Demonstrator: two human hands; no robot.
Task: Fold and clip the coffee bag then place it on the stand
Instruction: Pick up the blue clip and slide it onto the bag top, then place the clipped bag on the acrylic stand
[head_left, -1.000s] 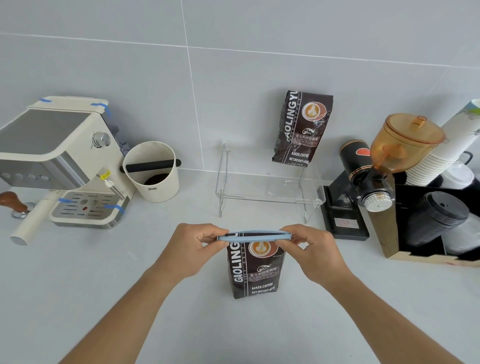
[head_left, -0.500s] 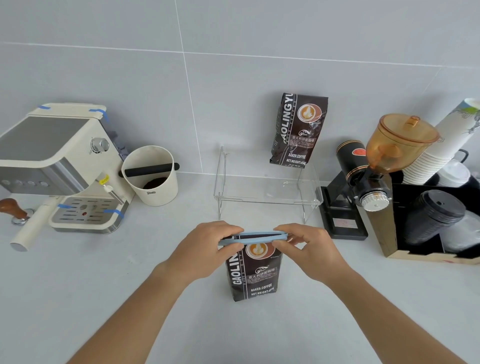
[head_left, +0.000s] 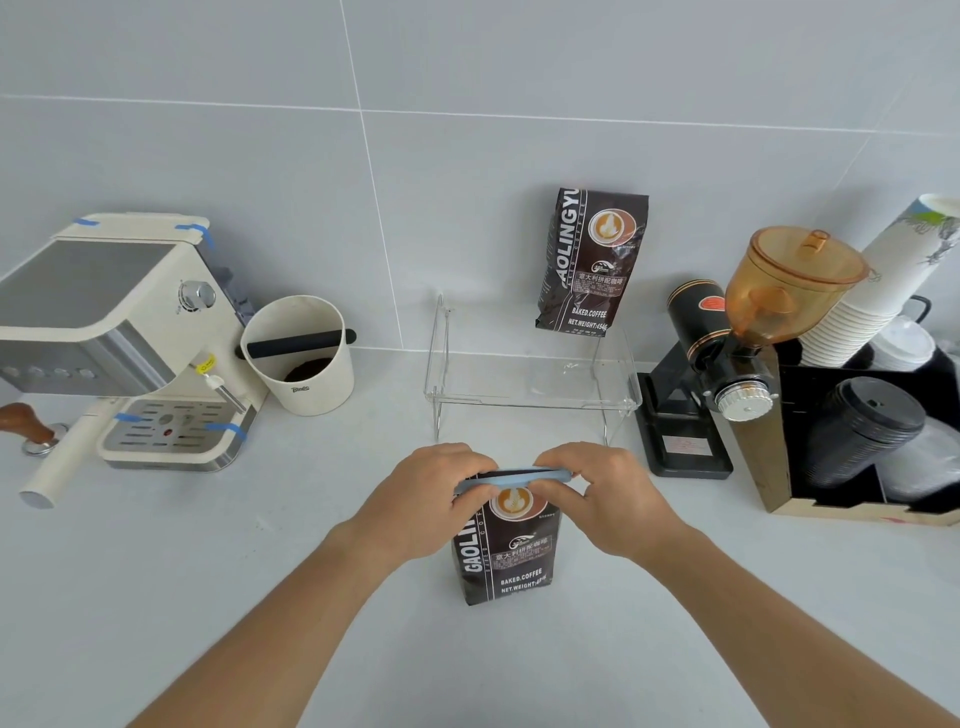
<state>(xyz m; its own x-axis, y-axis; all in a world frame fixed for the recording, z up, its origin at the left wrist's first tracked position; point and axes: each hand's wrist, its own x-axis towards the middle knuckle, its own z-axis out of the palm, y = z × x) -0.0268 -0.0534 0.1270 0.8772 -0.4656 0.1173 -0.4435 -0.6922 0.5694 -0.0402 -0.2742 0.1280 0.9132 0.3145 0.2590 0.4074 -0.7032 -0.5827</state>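
A dark coffee bag (head_left: 506, 551) is stood upright on the white counter (head_left: 208, 571), in front of the clear acrylic stand (head_left: 530, 384). A light blue sealing clip (head_left: 514, 479) is laid across the bag's folded top. The clip's left end is pinched by the left hand (head_left: 426, 501), fingers curled closed around clip and bag top. The right end is pinched by the right hand (head_left: 605, 499), also closed on the clip. Whether the clip is fully snapped shut cannot be told. A second coffee bag (head_left: 592, 262) is seen upright at the stand's back right, against the tiled wall. Left of the stand, a cream knock box (head_left: 301, 358) and a cream espresso machine (head_left: 119, 338) are placed. Right of the stand, a black grinder (head_left: 727, 364) with amber hopper is set, then stacked paper cups (head_left: 878, 291) and black lids (head_left: 867, 431).
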